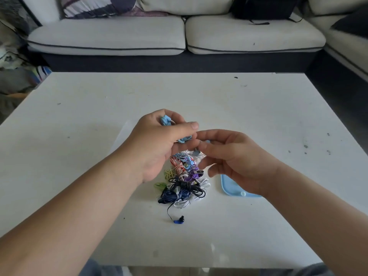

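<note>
One light-blue cable (165, 119) hangs above the worktop (79, 136), your left hand (157, 148) in a closed grip round its coil and your right hand (235, 156) pinching its end. Below lie one pile (184, 184), one earbud (179, 220) and one lid (229, 186).

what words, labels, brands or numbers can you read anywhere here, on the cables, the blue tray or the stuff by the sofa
No text can be read in this view.
Light blue cable gripped by the left hand: no print shows.
Pile of cables: any marks on the plugs are too small to read.
Light blue tray: no lettering shows.
Striped bag beside the sofa: only a blurred pattern.
</note>
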A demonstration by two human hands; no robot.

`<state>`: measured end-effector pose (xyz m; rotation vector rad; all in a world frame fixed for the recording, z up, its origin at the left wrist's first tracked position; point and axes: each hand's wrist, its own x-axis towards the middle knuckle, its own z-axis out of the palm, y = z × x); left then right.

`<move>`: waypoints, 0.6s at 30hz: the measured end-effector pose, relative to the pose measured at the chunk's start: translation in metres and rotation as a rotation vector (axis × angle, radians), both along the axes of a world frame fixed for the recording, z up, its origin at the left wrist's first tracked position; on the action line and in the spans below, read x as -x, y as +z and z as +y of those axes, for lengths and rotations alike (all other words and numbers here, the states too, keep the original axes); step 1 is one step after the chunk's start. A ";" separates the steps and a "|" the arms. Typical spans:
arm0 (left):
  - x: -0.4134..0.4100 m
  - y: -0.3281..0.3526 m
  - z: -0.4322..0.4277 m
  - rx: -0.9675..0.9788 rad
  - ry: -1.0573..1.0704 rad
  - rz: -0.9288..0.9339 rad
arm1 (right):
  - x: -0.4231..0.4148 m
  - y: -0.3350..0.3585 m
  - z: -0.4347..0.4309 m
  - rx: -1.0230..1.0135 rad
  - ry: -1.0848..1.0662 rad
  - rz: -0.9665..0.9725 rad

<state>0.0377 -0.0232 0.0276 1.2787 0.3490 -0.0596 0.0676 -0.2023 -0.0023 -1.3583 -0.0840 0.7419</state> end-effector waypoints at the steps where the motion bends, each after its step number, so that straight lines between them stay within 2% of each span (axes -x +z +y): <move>1: 0.001 0.002 0.000 0.049 -0.023 0.006 | 0.000 -0.001 -0.001 0.028 0.013 -0.038; 5: 0.000 0.006 0.000 0.236 -0.062 0.017 | 0.000 -0.002 -0.003 -0.076 0.045 -0.046; 7: -0.001 0.005 0.000 0.250 -0.063 0.008 | 0.000 0.000 -0.003 -0.167 0.017 0.008; 9: -0.001 0.002 0.001 0.116 -0.068 0.001 | -0.001 0.001 -0.003 -0.207 -0.042 0.054; 13: 0.001 -0.007 0.000 -0.292 -0.176 -0.046 | -0.003 0.001 -0.007 -0.130 -0.149 0.040; 16: 0.006 -0.009 -0.003 -0.615 -0.299 -0.179 | -0.003 0.001 -0.008 -0.089 -0.146 0.037; 18: 0.008 -0.010 -0.005 -0.742 -0.342 -0.255 | -0.003 0.001 -0.009 -0.050 -0.139 0.037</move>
